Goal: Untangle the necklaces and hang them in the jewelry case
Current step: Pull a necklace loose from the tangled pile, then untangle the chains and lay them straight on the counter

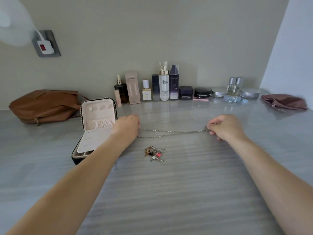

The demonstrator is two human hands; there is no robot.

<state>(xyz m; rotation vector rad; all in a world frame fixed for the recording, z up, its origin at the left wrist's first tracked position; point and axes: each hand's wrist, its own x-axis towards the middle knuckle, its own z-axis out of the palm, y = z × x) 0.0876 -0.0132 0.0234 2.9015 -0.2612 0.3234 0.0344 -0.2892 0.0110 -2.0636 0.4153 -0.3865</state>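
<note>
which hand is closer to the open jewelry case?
Left. The left hand is right beside the jewelry case, holding one end of the silver chain; the right hand holds the other end, far off to the case's right.

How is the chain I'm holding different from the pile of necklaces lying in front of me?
The chain is stretched straight between the left hand and right hand; the pile lies bunched in a knot, untouched. The chain is plain silver; the pile mixes silver and coppery strands with a pink charm. Both are outside the jewelry case.
</note>
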